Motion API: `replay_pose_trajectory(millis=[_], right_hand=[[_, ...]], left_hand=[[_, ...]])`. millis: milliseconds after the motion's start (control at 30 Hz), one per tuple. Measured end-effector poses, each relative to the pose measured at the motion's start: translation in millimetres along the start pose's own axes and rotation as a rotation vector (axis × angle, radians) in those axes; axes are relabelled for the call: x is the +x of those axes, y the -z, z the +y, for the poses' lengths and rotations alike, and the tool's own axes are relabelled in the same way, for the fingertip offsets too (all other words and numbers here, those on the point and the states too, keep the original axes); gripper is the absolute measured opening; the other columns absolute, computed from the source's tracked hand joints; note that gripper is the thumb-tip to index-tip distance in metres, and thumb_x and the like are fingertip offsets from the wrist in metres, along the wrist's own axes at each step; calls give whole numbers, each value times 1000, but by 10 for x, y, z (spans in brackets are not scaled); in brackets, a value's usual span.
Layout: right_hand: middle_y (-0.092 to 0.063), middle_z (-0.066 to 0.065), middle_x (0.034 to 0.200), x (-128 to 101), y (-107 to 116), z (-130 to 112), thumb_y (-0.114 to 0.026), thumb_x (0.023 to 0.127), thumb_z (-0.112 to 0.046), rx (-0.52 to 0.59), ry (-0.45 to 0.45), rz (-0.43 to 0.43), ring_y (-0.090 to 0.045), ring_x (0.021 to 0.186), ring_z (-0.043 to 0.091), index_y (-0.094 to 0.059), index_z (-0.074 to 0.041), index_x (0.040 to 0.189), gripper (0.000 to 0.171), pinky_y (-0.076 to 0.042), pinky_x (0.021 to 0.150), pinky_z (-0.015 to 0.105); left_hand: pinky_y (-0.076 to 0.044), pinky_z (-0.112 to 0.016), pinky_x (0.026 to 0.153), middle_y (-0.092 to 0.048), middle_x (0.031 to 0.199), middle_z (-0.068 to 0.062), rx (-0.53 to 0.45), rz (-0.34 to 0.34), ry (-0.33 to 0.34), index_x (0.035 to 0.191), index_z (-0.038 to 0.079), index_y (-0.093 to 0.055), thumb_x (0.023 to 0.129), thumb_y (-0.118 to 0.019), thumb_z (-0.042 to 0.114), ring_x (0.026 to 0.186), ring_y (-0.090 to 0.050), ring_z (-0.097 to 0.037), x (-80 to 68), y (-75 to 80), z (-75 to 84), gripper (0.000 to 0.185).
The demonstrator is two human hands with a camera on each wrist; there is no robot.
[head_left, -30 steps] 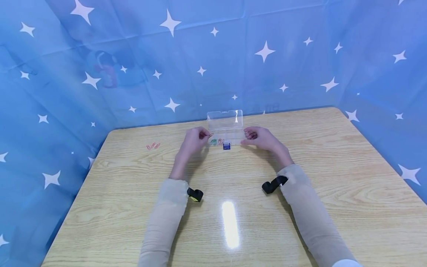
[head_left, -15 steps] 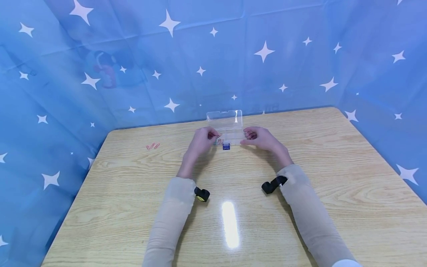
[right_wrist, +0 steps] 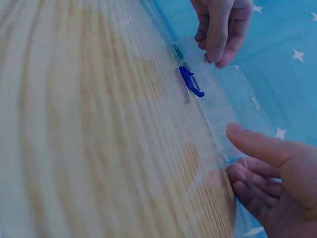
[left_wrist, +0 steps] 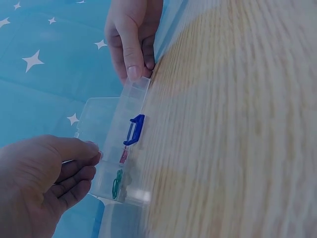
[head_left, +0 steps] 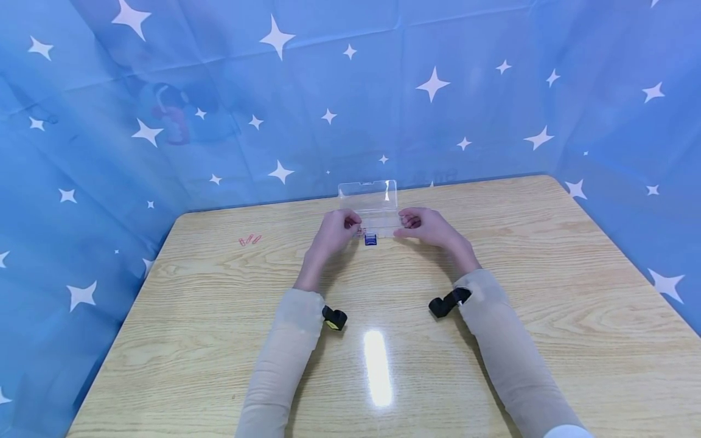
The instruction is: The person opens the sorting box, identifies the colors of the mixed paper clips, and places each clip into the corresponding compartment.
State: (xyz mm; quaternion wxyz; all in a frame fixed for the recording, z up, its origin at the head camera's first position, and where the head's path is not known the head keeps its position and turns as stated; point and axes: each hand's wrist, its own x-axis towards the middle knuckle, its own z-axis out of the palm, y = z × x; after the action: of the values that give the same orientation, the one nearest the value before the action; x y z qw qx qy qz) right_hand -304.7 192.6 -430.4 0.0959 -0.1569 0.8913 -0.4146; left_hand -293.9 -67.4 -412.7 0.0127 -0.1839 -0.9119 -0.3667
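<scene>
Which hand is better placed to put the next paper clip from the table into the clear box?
Left. The loose paper clips lie on the left hand's side, while the right hand touches the clear box's other end.

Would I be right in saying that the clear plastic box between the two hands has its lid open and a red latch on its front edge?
Not quite: the latch on the clear plastic box is blue, not red, as the left wrist view shows plainly. The rest stands: the lid is open and the box sits between the left hand and the right hand.
</scene>
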Motion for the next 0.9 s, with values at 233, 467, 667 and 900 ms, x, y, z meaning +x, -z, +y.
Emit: replay_pose_trajectory(millis=[233,467,667,900], right_hand=[[-61,17,122,8,-5,6,-77,91,-28,-7,12,4,-58,112,30,-49,4,144,68,-46,102,44],[-61,17,122,11,-7,17,-78,91,-28,-7,8,1,-57,113,30,-49,4,144,68,-46,102,44],[-61,17,123,14,1,11,-78,91,-29,-11,9,-3,-57,113,30,-49,3,145,69,-46,103,44],[-61,17,124,3,3,2,-77,91,-29,-6,9,-3,-57,113,30,-49,2,145,68,-46,103,44]], left_hand=[[-54,-30,84,-71,100,-12,-24,-2,10,108,-3,-71,96,-66,2,93,-65,-23,-18,16,-6,15],[-54,-30,84,-70,101,-12,-32,12,21,109,-3,-70,96,-65,2,93,-64,-23,-76,72,-37,16],[-54,-32,85,-69,102,-12,-26,29,40,112,-4,-70,96,-65,3,94,-63,-23,-132,151,-95,18],[-54,-34,87,-69,103,-14,-17,51,33,110,-4,-70,96,-64,3,95,-64,-25,-199,254,-191,17]])
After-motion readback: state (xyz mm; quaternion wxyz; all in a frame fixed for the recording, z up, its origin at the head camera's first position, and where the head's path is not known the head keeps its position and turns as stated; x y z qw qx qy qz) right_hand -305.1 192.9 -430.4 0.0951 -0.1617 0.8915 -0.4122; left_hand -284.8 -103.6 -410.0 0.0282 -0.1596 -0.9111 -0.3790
